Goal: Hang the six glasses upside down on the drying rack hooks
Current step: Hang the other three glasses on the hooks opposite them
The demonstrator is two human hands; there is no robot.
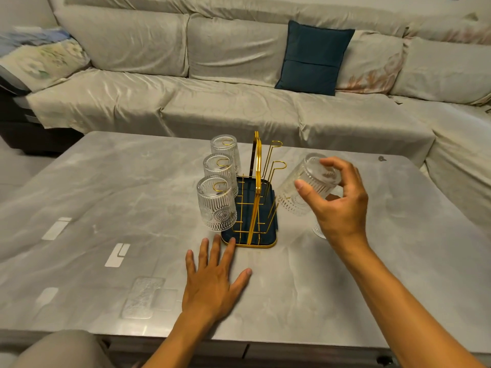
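Right hand (337, 200) clamped on ribbed clear glass (305, 187), base up, mouth tilted down-left toward near-right hook of gold wire rack (256, 208). Two free looped hooks (277, 166) just left of it. Left hand (212, 277) flat and spread on grey bench (106, 187), touching rack tray corner. Three glasses (216, 203) hung on left side. Another glass partly hidden behind right wrist.

A grey marbled table (111, 187) is being lit softly from above. Behind it, a sofa (212, 107) is being covered by pale sheets, and a dark blue cushion (313, 58) is being propped against its backrest.
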